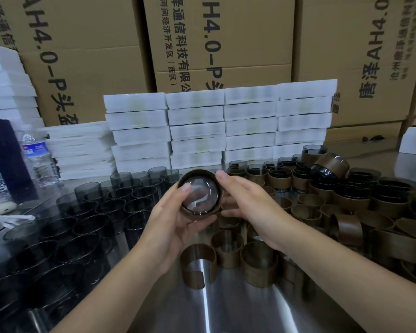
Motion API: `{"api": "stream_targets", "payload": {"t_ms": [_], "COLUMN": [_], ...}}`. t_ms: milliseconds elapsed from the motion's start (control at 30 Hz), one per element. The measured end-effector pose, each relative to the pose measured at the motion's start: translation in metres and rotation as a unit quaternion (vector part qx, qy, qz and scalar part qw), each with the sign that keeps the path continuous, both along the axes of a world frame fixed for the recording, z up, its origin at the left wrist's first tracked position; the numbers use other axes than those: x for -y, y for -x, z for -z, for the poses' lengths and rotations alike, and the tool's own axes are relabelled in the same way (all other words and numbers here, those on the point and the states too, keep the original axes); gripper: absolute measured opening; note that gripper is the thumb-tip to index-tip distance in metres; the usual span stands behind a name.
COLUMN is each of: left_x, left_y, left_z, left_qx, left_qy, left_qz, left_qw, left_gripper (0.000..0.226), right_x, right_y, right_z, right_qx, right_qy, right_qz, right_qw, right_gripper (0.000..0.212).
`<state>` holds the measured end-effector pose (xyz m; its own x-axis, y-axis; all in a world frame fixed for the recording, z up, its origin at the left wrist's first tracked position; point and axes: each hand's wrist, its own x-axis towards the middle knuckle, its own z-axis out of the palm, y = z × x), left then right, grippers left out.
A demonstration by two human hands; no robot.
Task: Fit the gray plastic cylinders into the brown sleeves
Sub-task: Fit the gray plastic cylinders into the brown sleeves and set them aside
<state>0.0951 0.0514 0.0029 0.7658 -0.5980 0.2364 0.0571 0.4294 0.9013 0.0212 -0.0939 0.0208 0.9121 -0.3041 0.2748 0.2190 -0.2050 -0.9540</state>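
Both hands are raised over the middle of the worktop (226,308), and one gray cylinder (200,193) is held between them with a brown sleeve (195,174) already wrapped around it. The left hand (171,221) is closed on the pair from below and the side, its thumb laid on the clear end face that is turned toward the camera. The right hand (246,203) is curled against the right flank of the sleeve, the forefinger resting at the upper rim; how firmly it presses cannot be told.

The step in hand is judged to be the seating of this cylinder: the sleeve is seen as a dark band ringing the end face, nearly flush with it, so the fit looks close to finished. Whether the far end is seated cannot be seen.

Bare cylinders (99,207) are ranked upright on the left of the worktop, empty sleeves (258,266) are scattered at centre and right, and finished pieces (351,200) are piled at the right rear. White foam trays (221,121) are stacked behind, in front of cardboard cartons (216,44).

The next move is judged to call for a last push or twist to square the sleeve, after which the piece would be set among the finished ones on the right and a fresh cylinder taken from the left. Care is needed that the split sleeve is not sprung open.
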Motion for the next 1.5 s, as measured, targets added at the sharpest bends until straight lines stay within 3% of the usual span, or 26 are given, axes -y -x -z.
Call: {"api": "stream_targets", "payload": {"t_ms": [133, 433, 567, 833, 1367, 1433, 1500], "left_x": [-0.001, 0.005, 0.008, 0.01, 0.01, 0.009, 0.009], "left_y": [0.004, 0.006, 0.008, 0.011, 0.006, 0.007, 0.008], "left_z": [-0.002, -0.002, -0.001, 0.0, 0.004, 0.004, 0.002], "left_qx": [-0.008, -0.025, -0.022, -0.018, 0.05, 0.055, 0.063], "left_qy": [0.011, -0.019, -0.03, -0.052, -0.031, -0.029, -0.026], "left_qz": [0.032, -0.012, -0.04, -0.076, -0.066, -0.063, -0.069], "left_qw": [0.999, 0.999, 0.998, 0.996, 0.996, 0.996, 0.995], "left_gripper": [0.07, 0.071, 0.06, 0.058, 0.057, 0.057, 0.056], "right_x": [-0.001, -0.008, -0.011, -0.011, -0.014, -0.013, -0.011], "right_y": [-0.004, -0.003, -0.003, -0.005, -0.003, -0.002, -0.001], "right_z": [0.002, 0.009, 0.011, 0.016, 0.011, 0.009, 0.003], "right_qx": [-0.048, 0.004, 0.01, 0.002, 0.008, -0.004, -0.019], "right_qy": [0.001, 0.043, 0.027, 0.015, 0.002, -0.021, -0.11], "right_qz": [-0.024, 0.007, 0.029, 0.042, 0.028, 0.011, -0.049], "right_qw": [0.999, 0.999, 0.999, 0.999, 1.0, 1.0, 0.992], "right_gripper": [0.076, 0.072, 0.062, 0.045, 0.033, 0.032, 0.025]}}
